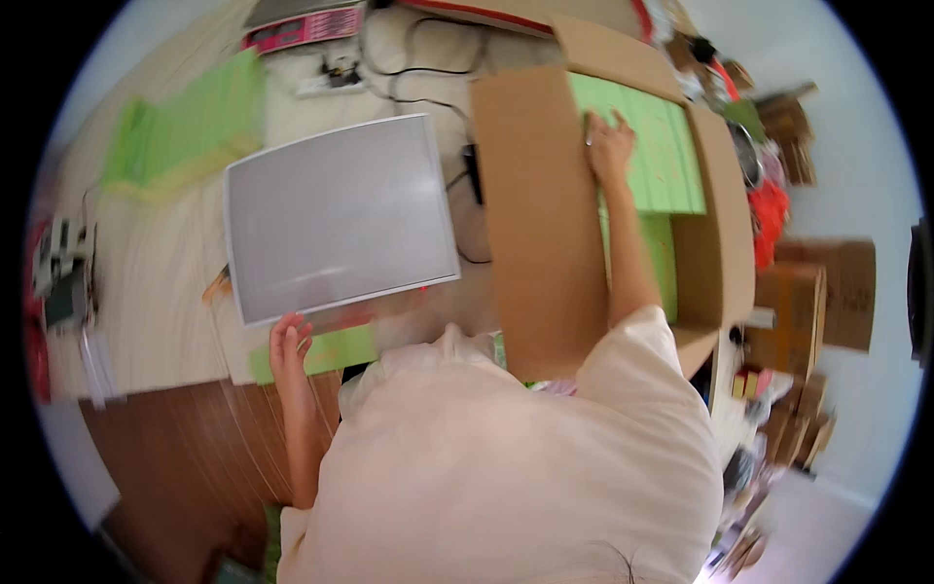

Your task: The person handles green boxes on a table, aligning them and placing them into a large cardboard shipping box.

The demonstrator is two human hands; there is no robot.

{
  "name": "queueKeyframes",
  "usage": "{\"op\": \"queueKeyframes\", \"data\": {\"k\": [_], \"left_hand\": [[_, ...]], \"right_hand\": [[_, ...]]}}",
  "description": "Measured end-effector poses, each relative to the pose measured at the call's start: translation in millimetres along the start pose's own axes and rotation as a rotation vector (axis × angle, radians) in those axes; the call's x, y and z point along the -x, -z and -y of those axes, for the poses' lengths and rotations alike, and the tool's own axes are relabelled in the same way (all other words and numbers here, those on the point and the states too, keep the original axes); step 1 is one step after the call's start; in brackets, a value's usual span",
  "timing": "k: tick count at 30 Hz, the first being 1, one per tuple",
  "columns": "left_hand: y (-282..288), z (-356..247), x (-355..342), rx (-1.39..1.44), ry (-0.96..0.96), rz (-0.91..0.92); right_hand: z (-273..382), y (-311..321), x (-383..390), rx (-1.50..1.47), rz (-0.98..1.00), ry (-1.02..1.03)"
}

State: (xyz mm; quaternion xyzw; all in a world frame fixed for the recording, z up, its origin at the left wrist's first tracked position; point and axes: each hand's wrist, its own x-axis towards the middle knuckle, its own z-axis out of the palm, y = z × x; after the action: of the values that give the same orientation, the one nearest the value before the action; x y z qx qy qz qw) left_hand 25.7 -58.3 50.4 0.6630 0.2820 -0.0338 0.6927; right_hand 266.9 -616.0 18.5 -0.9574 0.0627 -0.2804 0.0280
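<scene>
My right hand [610,148] reaches into an open cardboard box [545,224] on the right. Its fingers are apart and bent over a row of light-green packs [657,156] standing close together inside; nothing shows in its grip. My left hand [290,343] is by the lower left corner of a grey panel with a white frame [341,219]. Those fingers are loosely curled and apart, with nothing seen between them. Beside that hand, at the table's near edge, lies a flat green pack [341,350], partly under the panel's near side.
A block of stacked green packs [185,127] stands at the far left. Black cables [428,71] run behind the panel, near a pink-fronted device [306,29]. Cardboard boxes [783,311] crowd the right side. Brown wooden floor [185,457] shows below the table.
</scene>
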Motion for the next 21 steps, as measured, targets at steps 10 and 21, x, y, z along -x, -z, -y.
{"op": "queueKeyframes", "data": {"k": [10,21], "left_hand": [[64.7,23.2,21.8,0.21,-0.065,-0.468],[129.4,56.1,41.8,0.39,-0.093,-0.659]], "right_hand": [[359.3,87.2,222.5,-0.988,0.674,0.938],[432.6,98.5,223.5,-0.821,0.96,1.004]]}}
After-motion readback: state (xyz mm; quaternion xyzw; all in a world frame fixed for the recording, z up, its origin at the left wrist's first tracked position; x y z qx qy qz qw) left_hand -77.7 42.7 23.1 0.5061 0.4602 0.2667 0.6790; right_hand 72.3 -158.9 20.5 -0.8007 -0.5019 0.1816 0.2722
